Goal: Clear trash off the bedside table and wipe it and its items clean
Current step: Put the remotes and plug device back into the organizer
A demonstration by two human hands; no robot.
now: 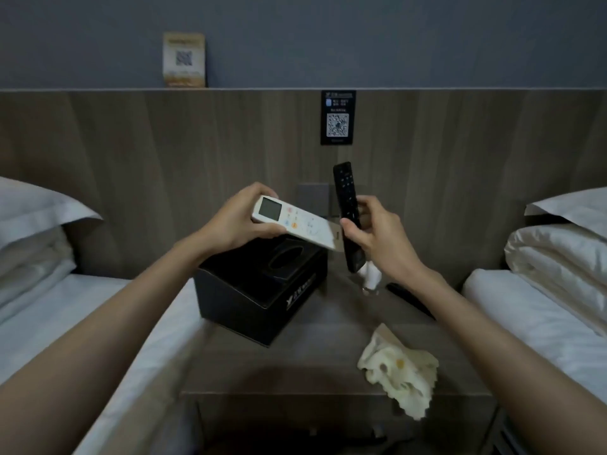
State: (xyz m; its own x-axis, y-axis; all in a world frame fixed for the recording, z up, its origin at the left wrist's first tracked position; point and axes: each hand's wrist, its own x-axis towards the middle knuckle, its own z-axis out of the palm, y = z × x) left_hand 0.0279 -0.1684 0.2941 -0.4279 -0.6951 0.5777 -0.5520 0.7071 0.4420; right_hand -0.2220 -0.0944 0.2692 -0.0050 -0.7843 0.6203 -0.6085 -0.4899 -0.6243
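Observation:
My left hand (pixel 237 218) holds a white remote with a small screen (pixel 297 223) above a black tissue box (pixel 259 289). My right hand (pixel 377 234) grips a long black remote (pixel 345 205), held nearly upright, its lower end next to the white remote's tip. A pale yellow cloth (pixel 399 372) lies crumpled at the front right of the wooden bedside table (pixel 295 356). A small white crumpled item (pixel 371 277) sits on the table behind my right wrist, partly hidden. A dark flat object (pixel 407 298) lies under my right forearm.
White beds flank the table, the left bed (pixel 82 316) and the right bed (pixel 542 316), each with pillows. A wooden headboard panel (pixel 164 152) carries a black QR card (pixel 338 118); a yellow QR card (pixel 184 59) stands on its ledge.

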